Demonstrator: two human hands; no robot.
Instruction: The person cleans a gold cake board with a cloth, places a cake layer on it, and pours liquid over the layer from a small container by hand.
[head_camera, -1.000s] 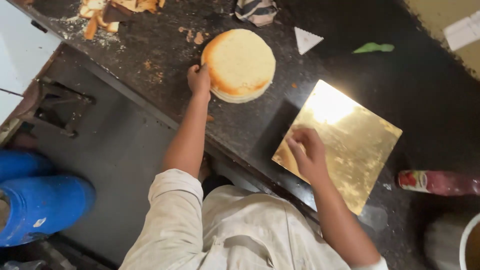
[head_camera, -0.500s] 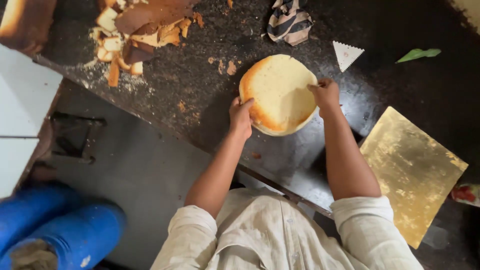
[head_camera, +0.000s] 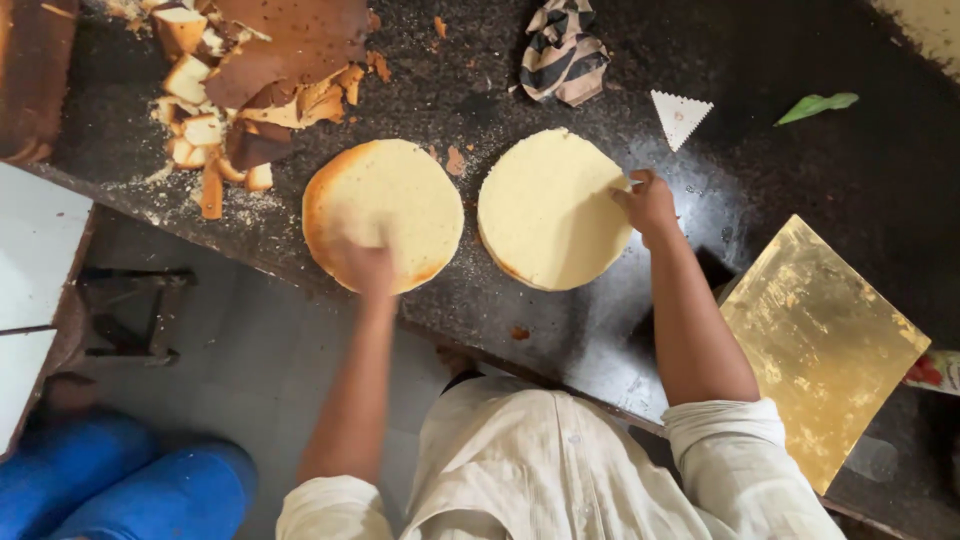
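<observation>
While both arms are stretched forward over the dark counter (head_camera: 800, 150), the left hand (head_camera: 366, 268) is laid flat on the near edge of the left cake round (head_camera: 385, 205), its fingers blurred so their spread cannot be told. The right hand (head_camera: 648, 203) is curled on the right rim of the right cake round (head_camera: 548, 208). Both rounds lie side by side, a narrow gap between, near the counter's front edge. Cake scraps (head_camera: 240, 90) are piled far left; a gold board (head_camera: 815, 340) lies right.

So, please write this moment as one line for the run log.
left hand: on left cake round | right hand: on right cake round | rounds: side by side, apart, on dark counter | gold board: untouched
</observation>
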